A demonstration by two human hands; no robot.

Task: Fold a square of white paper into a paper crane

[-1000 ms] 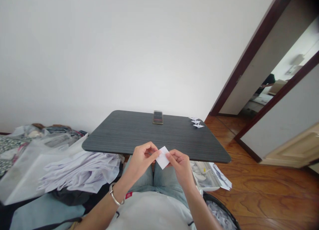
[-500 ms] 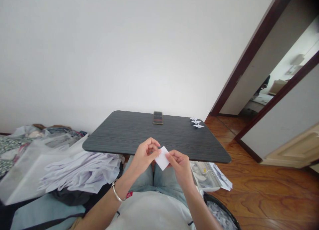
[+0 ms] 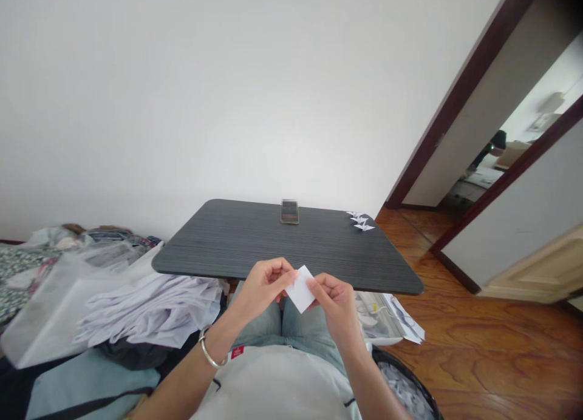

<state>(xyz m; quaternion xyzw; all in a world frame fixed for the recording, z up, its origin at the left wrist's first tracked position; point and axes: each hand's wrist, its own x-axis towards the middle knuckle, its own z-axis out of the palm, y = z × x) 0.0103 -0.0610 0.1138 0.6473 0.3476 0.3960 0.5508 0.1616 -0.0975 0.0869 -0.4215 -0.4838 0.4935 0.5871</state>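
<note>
Pinching a white paper square [image 3: 301, 291] between them, both hands [image 3: 265, 288] [image 3: 339, 303] hang by the near edge of the tabletop [image 3: 237, 235].

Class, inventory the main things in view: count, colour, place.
paper square: 1, white, between the hands
table: 1, dark grey, centre
wall: 1, white, behind
folded paper birds: 3, white, table's far right corner
small upright object: 1, dark, table's far edge
crumpled cloth: 1 pile, whitish, lower left
round container: 1, black-rimmed, lower right
door frame: 1, dark brown, right
bracelet: 1, silver, left wrist
left hand: 1, bare, pinching paper square
right hand: 1, bare, pinching paper square
</note>
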